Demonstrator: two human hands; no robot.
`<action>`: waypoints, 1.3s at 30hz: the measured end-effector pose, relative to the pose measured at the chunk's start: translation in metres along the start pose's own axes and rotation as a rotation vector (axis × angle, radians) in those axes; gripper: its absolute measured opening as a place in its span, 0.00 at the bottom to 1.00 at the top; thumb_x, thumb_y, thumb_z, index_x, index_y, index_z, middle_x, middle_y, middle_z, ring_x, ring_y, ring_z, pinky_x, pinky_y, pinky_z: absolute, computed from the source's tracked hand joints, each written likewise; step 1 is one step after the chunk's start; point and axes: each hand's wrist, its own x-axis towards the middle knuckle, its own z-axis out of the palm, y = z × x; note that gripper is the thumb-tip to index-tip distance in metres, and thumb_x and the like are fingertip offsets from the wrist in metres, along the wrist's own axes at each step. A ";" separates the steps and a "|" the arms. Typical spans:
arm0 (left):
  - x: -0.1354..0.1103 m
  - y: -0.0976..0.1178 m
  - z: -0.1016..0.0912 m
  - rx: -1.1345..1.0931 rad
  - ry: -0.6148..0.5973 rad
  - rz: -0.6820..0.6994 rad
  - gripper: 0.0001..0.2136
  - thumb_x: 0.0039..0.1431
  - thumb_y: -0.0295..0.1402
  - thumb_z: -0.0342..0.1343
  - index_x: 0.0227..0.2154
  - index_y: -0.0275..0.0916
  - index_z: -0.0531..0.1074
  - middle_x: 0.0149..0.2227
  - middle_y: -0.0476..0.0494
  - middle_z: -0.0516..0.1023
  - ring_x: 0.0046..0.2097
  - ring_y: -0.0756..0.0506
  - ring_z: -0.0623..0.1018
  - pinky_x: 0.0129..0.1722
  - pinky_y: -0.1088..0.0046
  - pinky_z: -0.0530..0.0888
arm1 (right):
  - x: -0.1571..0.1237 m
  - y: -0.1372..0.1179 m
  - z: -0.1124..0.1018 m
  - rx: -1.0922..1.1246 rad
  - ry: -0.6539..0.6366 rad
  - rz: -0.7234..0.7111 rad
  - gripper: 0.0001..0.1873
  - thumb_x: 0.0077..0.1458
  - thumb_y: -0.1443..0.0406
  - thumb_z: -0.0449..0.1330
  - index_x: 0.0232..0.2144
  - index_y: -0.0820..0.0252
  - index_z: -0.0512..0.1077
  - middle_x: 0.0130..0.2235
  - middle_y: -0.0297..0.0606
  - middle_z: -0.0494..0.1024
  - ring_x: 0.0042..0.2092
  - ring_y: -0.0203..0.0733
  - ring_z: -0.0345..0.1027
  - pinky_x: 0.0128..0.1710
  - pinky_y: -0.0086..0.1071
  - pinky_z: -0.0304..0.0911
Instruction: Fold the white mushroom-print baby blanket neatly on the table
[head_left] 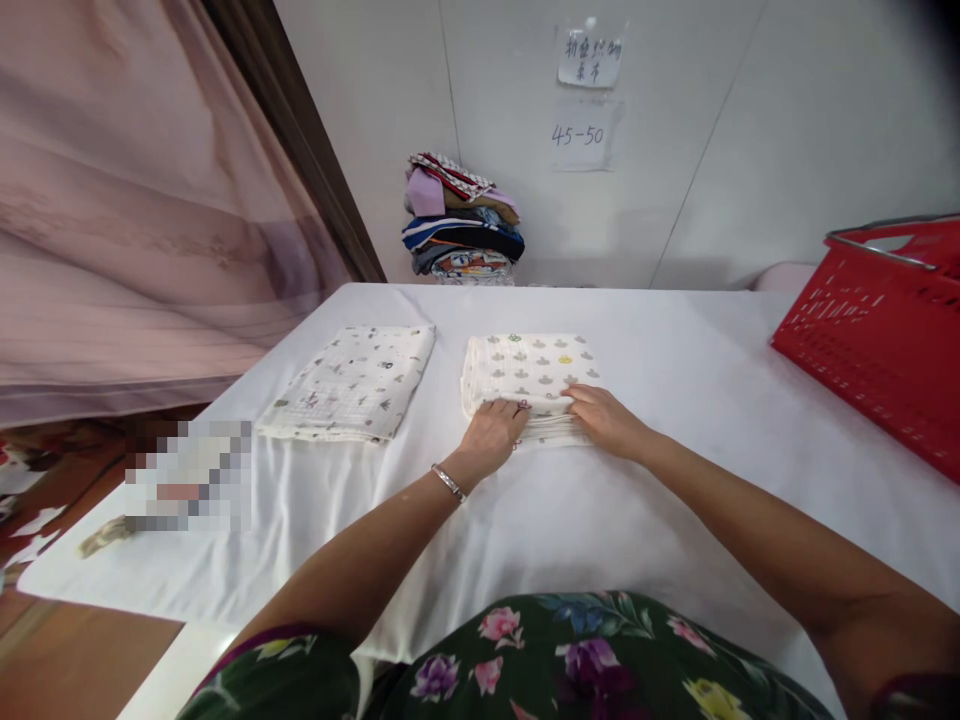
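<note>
A white cloth [536, 365] with grey ducks and a few coloured ones lies folded in layers on the white-covered table in front of me. My left hand [493, 437] is closed on its near left edge, fingers over the top layer. At the near right corner, my right hand [606, 420] grips the edge between fingers and thumb. The front edge between my hands is slightly lifted, with stacked folds showing beneath. To the left lies a second folded white cloth [356, 385] with small scattered prints, flat and untouched.
A red plastic basket [877, 340] with a metal handle stands at the right. Behind the table's far edge is a pile of folded fabrics [463, 225] by the wall. A pink curtain [150, 220] hangs at left. A blurred-out object [191, 480] lies on the table's left side.
</note>
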 end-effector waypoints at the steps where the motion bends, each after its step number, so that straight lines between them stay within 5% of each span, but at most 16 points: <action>1: 0.000 0.000 -0.001 -0.010 0.011 0.000 0.10 0.56 0.22 0.50 0.41 0.36 0.69 0.38 0.41 0.73 0.41 0.42 0.70 0.39 0.65 0.67 | -0.001 -0.001 0.000 -0.003 0.012 0.004 0.11 0.59 0.70 0.48 0.33 0.61 0.70 0.53 0.46 0.69 0.58 0.50 0.56 0.53 0.47 0.58; 16: -0.017 0.005 0.003 -0.095 0.120 0.018 0.11 0.57 0.24 0.46 0.42 0.36 0.69 0.39 0.39 0.72 0.43 0.42 0.69 0.40 0.64 0.67 | -0.012 -0.019 -0.005 -0.203 -0.011 -0.040 0.11 0.56 0.75 0.49 0.34 0.63 0.70 0.55 0.47 0.66 0.59 0.48 0.54 0.54 0.44 0.55; 29: -0.017 0.013 0.005 -0.035 0.029 -0.080 0.19 0.59 0.22 0.45 0.53 0.36 0.59 0.45 0.38 0.71 0.46 0.42 0.69 0.42 0.65 0.66 | -0.008 -0.023 -0.009 -0.170 -0.046 0.025 0.16 0.56 0.76 0.43 0.35 0.63 0.70 0.57 0.49 0.63 0.57 0.48 0.57 0.47 0.42 0.61; 39: -0.021 0.013 -0.001 -0.019 0.047 -0.016 0.14 0.61 0.24 0.43 0.49 0.36 0.65 0.39 0.40 0.73 0.41 0.43 0.70 0.40 0.64 0.64 | -0.021 -0.032 -0.010 -0.201 -0.049 0.029 0.17 0.55 0.77 0.44 0.38 0.62 0.70 0.57 0.47 0.64 0.56 0.48 0.58 0.46 0.42 0.61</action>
